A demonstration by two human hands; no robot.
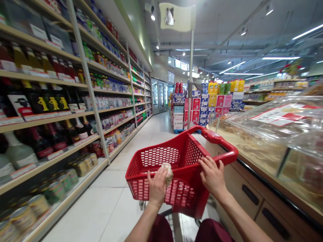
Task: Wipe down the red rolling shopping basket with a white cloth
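Observation:
A red plastic shopping cart (186, 148) with perforated sides stands right in front of me, its handle toward the right. My left hand (157, 187) is closed on a crumpled whitish cloth (167, 172) at the near rim of the cart. Part of the cloth is hidden behind my fingers. My right hand (213, 176) rests on the cart's side near the handle. Its fingers are extended and the thumb is apart, with nothing held in it.
On the left run tall shelves (54, 117) of bottles and cans. To the right is a counter (248, 181) with drawers and clear-wrapped goods (285, 114). Stacked boxes (195, 107) stand ahead, beyond a pole (191, 67) with a sign. White floor tiles (108, 201) lie beneath.

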